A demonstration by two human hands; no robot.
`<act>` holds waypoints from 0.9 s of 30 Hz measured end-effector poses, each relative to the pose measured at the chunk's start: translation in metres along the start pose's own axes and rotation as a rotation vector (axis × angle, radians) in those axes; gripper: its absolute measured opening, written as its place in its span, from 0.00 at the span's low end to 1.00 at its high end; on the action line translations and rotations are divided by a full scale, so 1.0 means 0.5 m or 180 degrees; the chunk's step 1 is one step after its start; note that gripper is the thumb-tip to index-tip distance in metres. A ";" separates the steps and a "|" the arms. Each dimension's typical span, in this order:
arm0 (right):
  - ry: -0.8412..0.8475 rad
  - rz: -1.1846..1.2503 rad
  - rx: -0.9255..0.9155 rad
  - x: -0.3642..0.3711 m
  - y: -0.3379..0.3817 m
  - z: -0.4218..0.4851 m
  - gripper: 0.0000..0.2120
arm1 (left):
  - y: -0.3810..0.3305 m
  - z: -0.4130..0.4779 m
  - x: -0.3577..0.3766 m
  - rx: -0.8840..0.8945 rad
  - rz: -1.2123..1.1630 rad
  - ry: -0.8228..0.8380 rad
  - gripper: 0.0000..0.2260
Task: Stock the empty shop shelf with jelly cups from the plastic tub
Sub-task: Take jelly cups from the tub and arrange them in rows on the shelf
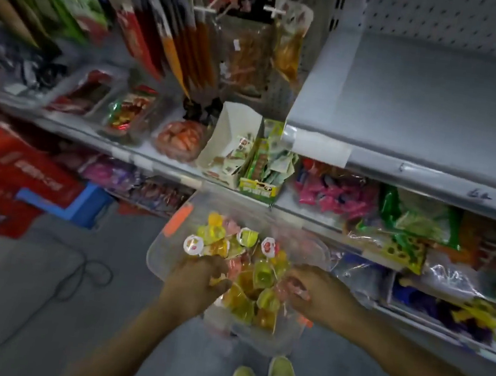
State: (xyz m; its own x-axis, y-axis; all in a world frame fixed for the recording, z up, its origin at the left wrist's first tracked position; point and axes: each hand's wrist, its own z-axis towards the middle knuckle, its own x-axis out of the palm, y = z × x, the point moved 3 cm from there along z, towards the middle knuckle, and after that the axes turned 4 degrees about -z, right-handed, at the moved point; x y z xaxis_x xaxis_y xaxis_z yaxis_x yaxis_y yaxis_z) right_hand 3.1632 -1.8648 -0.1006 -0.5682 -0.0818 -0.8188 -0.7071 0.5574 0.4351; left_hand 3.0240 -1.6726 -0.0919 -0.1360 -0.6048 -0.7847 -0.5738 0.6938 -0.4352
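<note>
My left hand (pixel 199 281) curls round jelly cups (pixel 261 277) by the left rim of the clear plastic tub (pixel 157 258). My right hand (pixel 318 291) pinches more. The grey shelf (pixel 436 101) lies open upper right. Lid print is too blurred to read.

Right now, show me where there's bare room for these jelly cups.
The grey top shelf is bare, between the pegboard behind and its price rail in front. The lower shelf, full of candy packets, is crowded.
</note>
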 end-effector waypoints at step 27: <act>0.0493 -0.0189 0.1053 0.190 -0.138 0.238 0.18 | 0.069 0.212 0.284 -0.0650 -0.0278 0.0324 0.23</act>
State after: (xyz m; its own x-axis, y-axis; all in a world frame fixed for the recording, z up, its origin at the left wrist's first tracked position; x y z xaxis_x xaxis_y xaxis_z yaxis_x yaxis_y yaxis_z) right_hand 3.2080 -1.8127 -0.2532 -0.6053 -0.2320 -0.7615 -0.5808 0.7829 0.2231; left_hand 3.0703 -1.6931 -0.2651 -0.1535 -0.7023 -0.6951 -0.7370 0.5499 -0.3929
